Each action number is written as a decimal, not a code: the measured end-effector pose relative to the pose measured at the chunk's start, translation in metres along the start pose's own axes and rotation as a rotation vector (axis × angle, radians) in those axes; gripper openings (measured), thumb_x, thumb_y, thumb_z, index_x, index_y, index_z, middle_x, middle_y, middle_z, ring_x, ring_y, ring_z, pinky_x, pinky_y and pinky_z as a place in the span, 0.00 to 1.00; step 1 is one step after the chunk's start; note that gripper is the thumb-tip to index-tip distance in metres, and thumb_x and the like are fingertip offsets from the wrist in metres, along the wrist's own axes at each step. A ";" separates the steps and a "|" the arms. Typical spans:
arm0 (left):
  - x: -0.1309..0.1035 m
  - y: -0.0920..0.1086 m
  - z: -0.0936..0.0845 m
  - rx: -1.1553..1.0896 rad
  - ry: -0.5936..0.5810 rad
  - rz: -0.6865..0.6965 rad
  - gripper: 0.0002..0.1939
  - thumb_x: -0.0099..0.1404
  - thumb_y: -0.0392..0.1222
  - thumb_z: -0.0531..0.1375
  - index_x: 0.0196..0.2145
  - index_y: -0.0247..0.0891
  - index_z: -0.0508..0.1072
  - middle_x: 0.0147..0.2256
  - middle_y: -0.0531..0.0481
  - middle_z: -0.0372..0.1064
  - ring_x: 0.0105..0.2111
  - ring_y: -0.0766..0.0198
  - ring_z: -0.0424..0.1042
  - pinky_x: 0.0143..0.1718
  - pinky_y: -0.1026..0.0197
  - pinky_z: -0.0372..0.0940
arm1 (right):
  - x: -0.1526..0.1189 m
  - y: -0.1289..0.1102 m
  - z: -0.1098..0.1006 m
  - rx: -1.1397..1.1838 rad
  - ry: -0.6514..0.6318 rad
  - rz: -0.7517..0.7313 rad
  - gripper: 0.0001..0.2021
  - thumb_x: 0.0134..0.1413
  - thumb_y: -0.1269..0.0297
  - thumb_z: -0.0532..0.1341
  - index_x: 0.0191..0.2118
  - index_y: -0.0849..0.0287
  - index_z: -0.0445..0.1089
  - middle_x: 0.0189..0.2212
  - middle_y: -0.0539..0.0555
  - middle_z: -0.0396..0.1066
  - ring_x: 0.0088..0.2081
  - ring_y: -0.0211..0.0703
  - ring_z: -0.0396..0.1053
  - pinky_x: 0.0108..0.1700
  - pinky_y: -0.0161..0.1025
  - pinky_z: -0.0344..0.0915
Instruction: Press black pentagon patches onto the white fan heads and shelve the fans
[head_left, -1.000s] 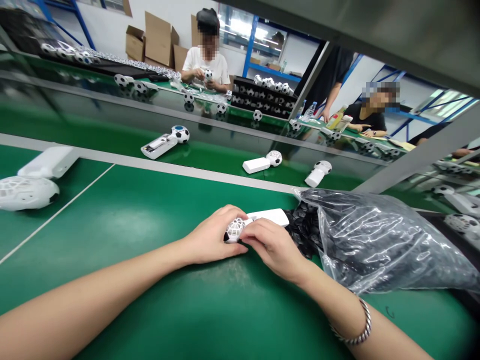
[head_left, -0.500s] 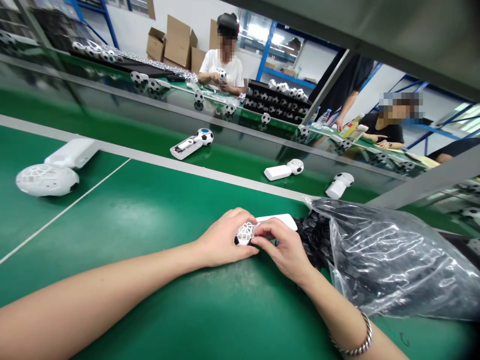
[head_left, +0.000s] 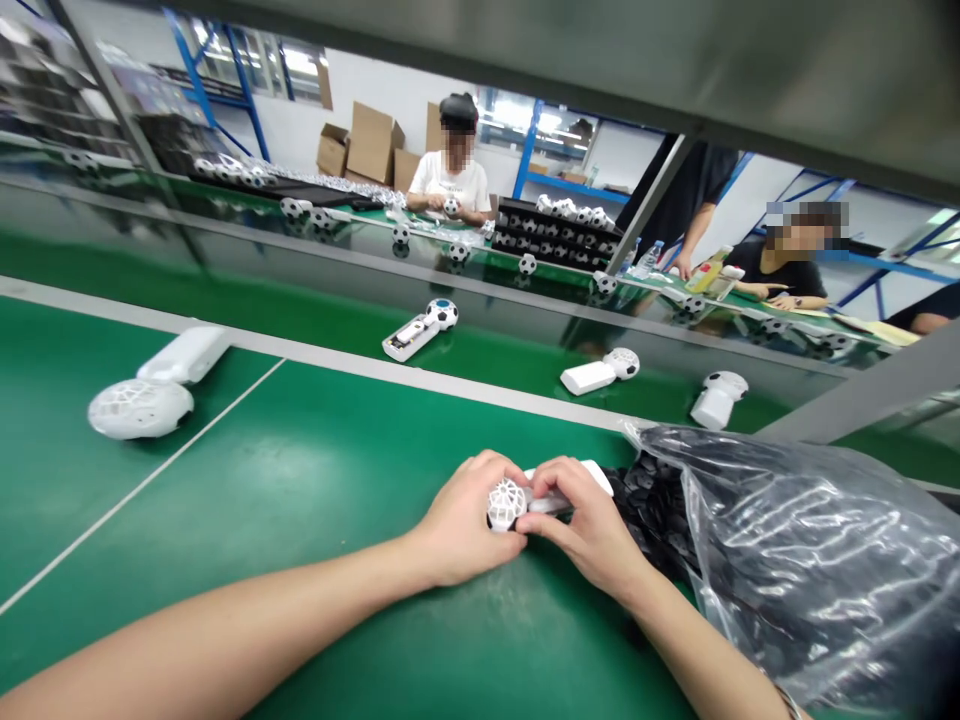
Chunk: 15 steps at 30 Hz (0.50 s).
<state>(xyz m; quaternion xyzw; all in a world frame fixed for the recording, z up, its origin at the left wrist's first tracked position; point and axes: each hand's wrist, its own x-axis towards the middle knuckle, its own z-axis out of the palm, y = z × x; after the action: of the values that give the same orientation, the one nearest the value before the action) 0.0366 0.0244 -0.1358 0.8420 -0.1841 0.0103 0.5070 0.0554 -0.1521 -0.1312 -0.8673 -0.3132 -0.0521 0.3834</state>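
Between my hands, just above the green tabletop, is a white device with a soccer-ball head (head_left: 507, 504), its lattice of open cells facing up. My left hand (head_left: 469, 520) curls round the ball from the left, thumb and fingers on its sides. My right hand (head_left: 589, 525) pinches at the ball's right side, where the neck joins. The device's white handle (head_left: 598, 478) sticks out behind the right fingers, partly hidden. Close by on the right, dark flat pieces (head_left: 656, 500) spill from a clear plastic bag (head_left: 817, 560).
Another white ball-headed device (head_left: 141, 408) lies on the table at left. Beyond the grey edge strip (head_left: 420, 380), the green belt carries an open-handled device (head_left: 420, 330) and two closed ones (head_left: 600, 371). Co-workers sit across; a slanted grey post (head_left: 847, 385) stands at right.
My view has shifted, so the scene sits lower and further right. The ball's lattice now faces up more squarely, and more of the neck shows between my right fingers.
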 end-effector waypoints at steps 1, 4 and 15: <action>0.000 0.000 0.001 -0.001 0.004 -0.009 0.18 0.45 0.34 0.60 0.36 0.42 0.65 0.38 0.51 0.62 0.40 0.58 0.63 0.41 0.55 0.61 | 0.000 0.000 0.000 0.001 -0.010 -0.002 0.15 0.51 0.51 0.61 0.31 0.58 0.61 0.31 0.52 0.64 0.34 0.43 0.60 0.35 0.38 0.55; 0.000 0.000 0.003 0.010 0.018 -0.004 0.16 0.46 0.34 0.59 0.35 0.42 0.65 0.37 0.51 0.62 0.39 0.58 0.62 0.41 0.55 0.60 | 0.002 0.002 -0.001 0.006 -0.030 -0.004 0.14 0.53 0.52 0.59 0.30 0.58 0.61 0.31 0.51 0.63 0.33 0.42 0.60 0.35 0.38 0.55; 0.013 -0.008 -0.030 -0.174 0.138 -0.159 0.20 0.45 0.34 0.61 0.38 0.40 0.65 0.32 0.53 0.66 0.29 0.65 0.66 0.28 0.63 0.62 | -0.016 -0.008 -0.017 -0.068 0.004 0.033 0.11 0.57 0.59 0.56 0.44 0.54 0.59 0.47 0.55 0.59 0.48 0.46 0.58 0.46 0.42 0.61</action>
<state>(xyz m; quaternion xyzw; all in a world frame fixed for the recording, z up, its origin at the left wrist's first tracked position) 0.0559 0.0494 -0.1258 0.8041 -0.0818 0.0118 0.5887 0.0404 -0.1679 -0.1189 -0.8848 -0.2961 -0.0580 0.3552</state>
